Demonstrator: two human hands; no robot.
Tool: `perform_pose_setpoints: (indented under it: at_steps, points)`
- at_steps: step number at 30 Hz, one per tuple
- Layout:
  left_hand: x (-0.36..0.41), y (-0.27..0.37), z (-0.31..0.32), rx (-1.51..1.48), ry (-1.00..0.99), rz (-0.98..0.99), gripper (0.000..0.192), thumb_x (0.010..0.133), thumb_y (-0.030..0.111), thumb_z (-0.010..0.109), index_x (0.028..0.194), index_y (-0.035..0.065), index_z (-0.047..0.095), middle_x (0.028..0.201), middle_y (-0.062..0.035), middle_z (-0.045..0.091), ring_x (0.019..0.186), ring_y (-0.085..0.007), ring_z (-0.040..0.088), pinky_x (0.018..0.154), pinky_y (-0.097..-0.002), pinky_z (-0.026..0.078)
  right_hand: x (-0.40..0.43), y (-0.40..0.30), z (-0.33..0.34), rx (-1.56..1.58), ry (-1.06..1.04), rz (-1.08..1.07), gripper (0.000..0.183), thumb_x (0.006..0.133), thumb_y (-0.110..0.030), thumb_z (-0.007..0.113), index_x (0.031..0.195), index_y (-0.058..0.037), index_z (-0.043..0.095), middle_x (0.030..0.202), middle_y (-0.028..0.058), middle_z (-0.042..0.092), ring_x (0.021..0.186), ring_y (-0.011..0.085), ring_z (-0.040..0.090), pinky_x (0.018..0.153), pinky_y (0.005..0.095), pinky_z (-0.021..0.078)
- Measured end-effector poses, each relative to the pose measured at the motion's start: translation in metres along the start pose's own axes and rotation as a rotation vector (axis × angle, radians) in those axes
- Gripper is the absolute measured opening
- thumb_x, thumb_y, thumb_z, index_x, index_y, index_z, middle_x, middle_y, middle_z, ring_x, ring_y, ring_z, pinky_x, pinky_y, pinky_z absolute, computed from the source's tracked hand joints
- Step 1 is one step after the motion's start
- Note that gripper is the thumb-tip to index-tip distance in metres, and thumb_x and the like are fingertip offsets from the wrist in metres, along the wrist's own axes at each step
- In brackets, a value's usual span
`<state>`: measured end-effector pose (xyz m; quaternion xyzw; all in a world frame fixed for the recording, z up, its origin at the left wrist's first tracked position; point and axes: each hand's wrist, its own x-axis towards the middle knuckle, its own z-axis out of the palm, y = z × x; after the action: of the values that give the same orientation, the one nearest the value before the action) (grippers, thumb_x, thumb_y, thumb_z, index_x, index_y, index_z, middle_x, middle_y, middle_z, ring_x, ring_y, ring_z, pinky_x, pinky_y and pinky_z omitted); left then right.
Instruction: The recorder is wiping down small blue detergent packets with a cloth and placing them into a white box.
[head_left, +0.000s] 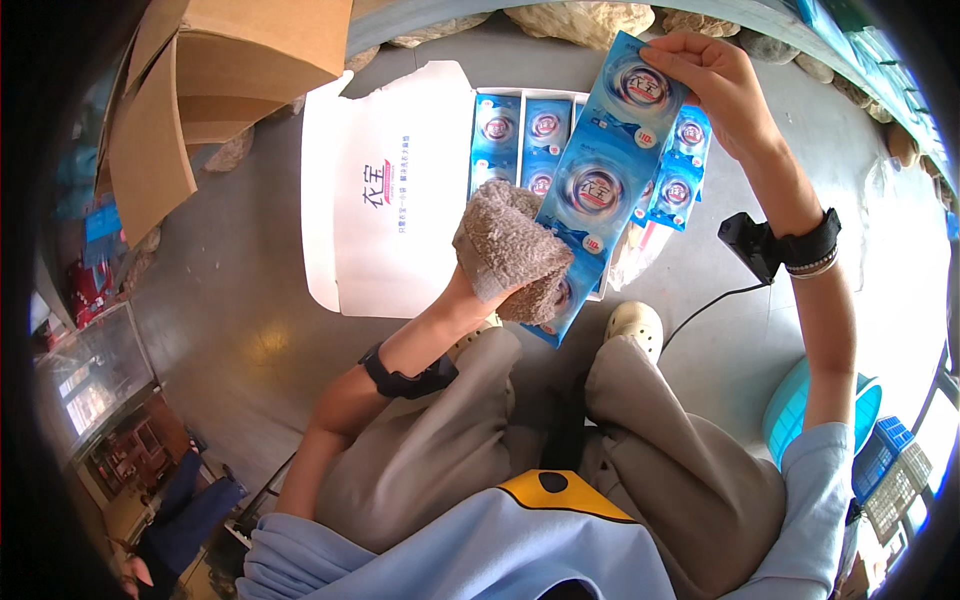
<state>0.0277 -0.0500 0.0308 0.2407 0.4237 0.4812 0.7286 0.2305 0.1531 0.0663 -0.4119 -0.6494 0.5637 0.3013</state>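
My right hand (709, 79) pinches the top end of a strip of blue printed sachets (596, 187), which slants down towards my lap. A brown-grey terry cloth (510, 244) is bunched in my left hand (484, 296) and lies against the strip's lower part; most of that hand's fingers are hidden by it. Behind the strip stands an open white cardboard box (397, 195) with a printed lid folded out to the left. Rows of similar blue sachets (496, 139) fill its compartments. Another short sachet strip (679, 169) hangs over the box's right side.
An open brown cardboard carton (259, 56) rises at the upper left. Rocks (581, 22) line the far edge of the grey floor (240, 247). A turquoise basin (787, 405) and a blue crate (885, 454) stand at the right. A cable (705, 307) trails from my right wrist device.
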Motion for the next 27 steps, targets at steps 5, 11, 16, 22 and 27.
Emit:
perform_pose_setpoints:
  at_steps: [5, 11, 16, 22, 27]
  points:
    - [-0.005, -0.018, -0.012, 0.37, -0.027, 0.113, 0.053, 0.069, 0.007, 0.066, 0.113, 0.0045, 0.037, 0.1, -0.004, 0.051, 0.09, -0.01, 0.051, 0.075, -0.0266, 0.045, 0.011, 0.02, -0.025, 0.065, 0.093, 0.044, 0.023, 0.081, -0.017, 0.055, 0.097, -0.0006, 0.056, 0.087, 0.0059, 0.059, 0.079, 0.0118, 0.057, 0.069, 0.0218, 0.048]
    - [-0.011, -0.006, -0.001, 0.187, 0.055, 0.017, 0.053, 0.066, 0.006, 0.069, 0.11, 0.004, 0.04, 0.097, -0.0044, 0.051, 0.086, -0.0099, 0.052, 0.07, -0.0254, 0.046, 0.005, 0.024, -0.033, 0.001, 0.14, -0.002, 0.024, 0.08, -0.018, 0.055, 0.097, -0.001, 0.057, 0.088, 0.0051, 0.058, 0.08, 0.0094, 0.055, 0.066, 0.0201, 0.0464]
    - [-0.014, -0.003, -0.004, 0.28, 0.114, 0.056, 0.049, 0.067, 0.006, 0.067, 0.109, 0.003, 0.041, 0.096, -0.0053, 0.051, 0.082, -0.0101, 0.053, 0.068, -0.0248, 0.046, 0.012, 0.037, -0.061, 0.008, 0.191, 0.013, 0.022, 0.081, -0.019, 0.054, 0.095, -0.0032, 0.059, 0.086, 0.0018, 0.057, 0.077, 0.0061, 0.051, 0.065, 0.0159, 0.0417]
    - [-0.025, -0.003, -0.024, 0.045, 0.064, -0.059, 0.043, 0.073, 0.01, 0.062, 0.11, 0.0032, 0.04, 0.098, -0.0092, 0.053, 0.084, -0.0181, 0.056, 0.068, -0.0322, 0.05, 0.006, 0.031, -0.086, 0.055, 0.21, 0.051, 0.025, 0.081, -0.022, 0.054, 0.098, -0.004, 0.057, 0.09, 0.004, 0.057, 0.081, 0.0084, 0.054, 0.067, 0.0196, 0.0462]
    - [-0.014, 0.0, -0.047, 0.034, 0.073, 0.138, 0.042, 0.072, 0.004, 0.062, 0.11, 0.0024, 0.043, 0.104, -0.0072, 0.051, 0.091, -0.0157, 0.053, 0.077, -0.0294, 0.047, -0.003, 0.02, -0.086, -0.037, 0.137, 0.019, 0.024, 0.082, -0.022, 0.053, 0.099, -0.0056, 0.057, 0.093, 0.0046, 0.056, 0.082, 0.0093, 0.054, 0.07, 0.0205, 0.0469]
